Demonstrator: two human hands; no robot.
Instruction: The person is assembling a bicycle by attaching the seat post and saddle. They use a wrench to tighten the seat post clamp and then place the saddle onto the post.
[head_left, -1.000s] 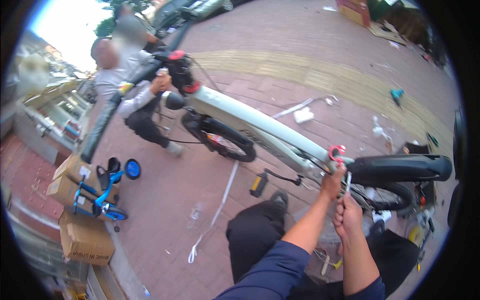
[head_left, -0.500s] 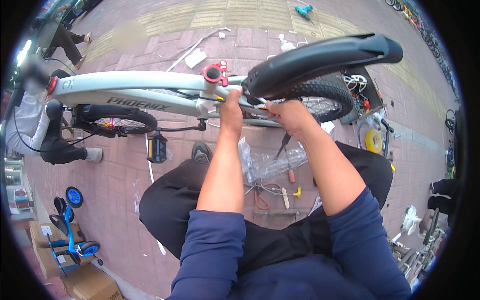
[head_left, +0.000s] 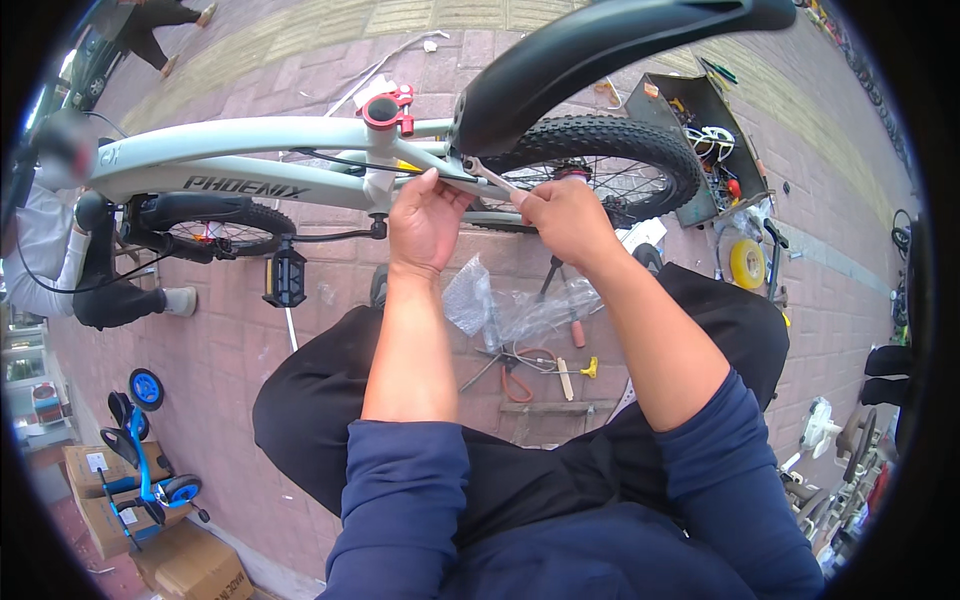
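Observation:
A pale grey-green bicycle frame (head_left: 240,139) lies across in front of me, its black rear mudguard (head_left: 570,75) raised above the knobby rear wheel (head_left: 660,150). My right hand (head_left: 572,222) pinches a silver wrench (head_left: 492,177); its head meets the frame just below the mudguard's lower end. My left hand (head_left: 425,222) is at the rear tubes beside the wrench, thumb up and fingers curled against the frame, partly hidden. A red seat clamp (head_left: 406,110) sits on the seat tube, left of the mudguard. A black pedal (head_left: 285,278) hangs below the frame.
Between my legs lie plastic wrap (head_left: 520,312), a red-handled tool (head_left: 577,334) and a yellow piece (head_left: 590,368). An open toolbox (head_left: 690,130) and a yellow tape roll (head_left: 746,264) are at right. Another person (head_left: 120,255) sits at the left. Boxes (head_left: 195,565) stand lower left.
The bicycle has shifted left in view and the mudguard tilts higher. My left hand has moved left and turned its palm up. The wrench in my right hand now shows more clearly.

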